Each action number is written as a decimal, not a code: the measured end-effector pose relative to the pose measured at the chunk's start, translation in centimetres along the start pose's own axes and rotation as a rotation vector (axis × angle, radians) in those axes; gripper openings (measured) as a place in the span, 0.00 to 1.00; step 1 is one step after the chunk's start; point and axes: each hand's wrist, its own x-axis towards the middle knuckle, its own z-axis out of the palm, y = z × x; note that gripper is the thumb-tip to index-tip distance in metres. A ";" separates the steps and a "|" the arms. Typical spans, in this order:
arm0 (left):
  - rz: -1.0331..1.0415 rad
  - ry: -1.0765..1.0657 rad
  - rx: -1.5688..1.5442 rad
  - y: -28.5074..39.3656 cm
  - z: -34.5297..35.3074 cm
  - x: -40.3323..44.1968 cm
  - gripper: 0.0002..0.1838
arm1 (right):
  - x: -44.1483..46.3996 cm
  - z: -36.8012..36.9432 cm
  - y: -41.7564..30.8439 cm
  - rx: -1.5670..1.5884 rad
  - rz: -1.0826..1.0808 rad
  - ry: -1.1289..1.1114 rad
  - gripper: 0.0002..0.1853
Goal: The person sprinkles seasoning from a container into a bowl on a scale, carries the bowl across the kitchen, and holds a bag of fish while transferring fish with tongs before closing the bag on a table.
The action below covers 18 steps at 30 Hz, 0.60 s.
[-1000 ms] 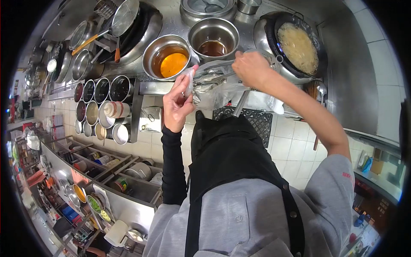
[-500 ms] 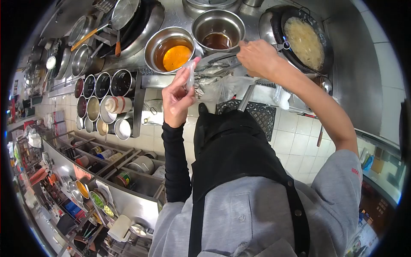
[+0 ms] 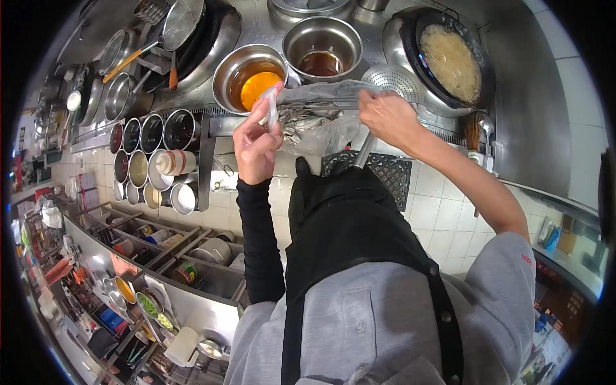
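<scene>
Crowded around the bag. Left pot (image 3: 251, 76) with orange liquid sits right behind the left hand (image 3: 258, 142); right pot (image 3: 322, 50) with a shallow brown liquid is next to it, beyond the bag. Perforated ladle (image 3: 396, 82) lies just past the right hand (image 3: 393, 119), between it and the wok (image 3: 482, 77), which has pale food in bubbling liquid. All of that is on the steel bench (image 3: 380, 31). Brush (image 3: 473, 136) stands upright at the right edge. Sauce pots (image 3: 152, 133) are in rows off to the left, squeeze bottle (image 3: 176, 163) lying across them. Steel handle (image 3: 365, 151) sticks out toward the black apron (image 3: 350, 221), below the right hand. Black mat (image 3: 394, 176) on the tiled floor under it.

Clear plastic bag (image 3: 330, 136): hangs at the near edge of the bench, stretched sideways between the hands. Thin, wrinkled, see-through, upper edge pulled long. Silvery, crumpled-looking contents bunched toward its left half; can't tell what they are. Thin metal strip runs along the top to the right fingertips.

Left hand pinches the bag's left end, fingers curled. Right is closed on the right end; can't tell if it grips the strip too.
</scene>
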 end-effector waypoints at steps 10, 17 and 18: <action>-0.013 -0.055 -0.047 -0.4 -0.9 1.2 0.39 | -7.9 -3.8 1.0 0.021 0.137 0.050 0.07; 0.006 -0.083 -0.059 0.0 -0.6 2.1 0.38 | -11.4 -6.4 1.3 0.043 0.276 0.076 0.09; 0.001 -0.089 -0.073 -0.1 -0.5 2.2 0.38 | -11.6 -7.0 1.3 0.042 0.291 0.059 0.10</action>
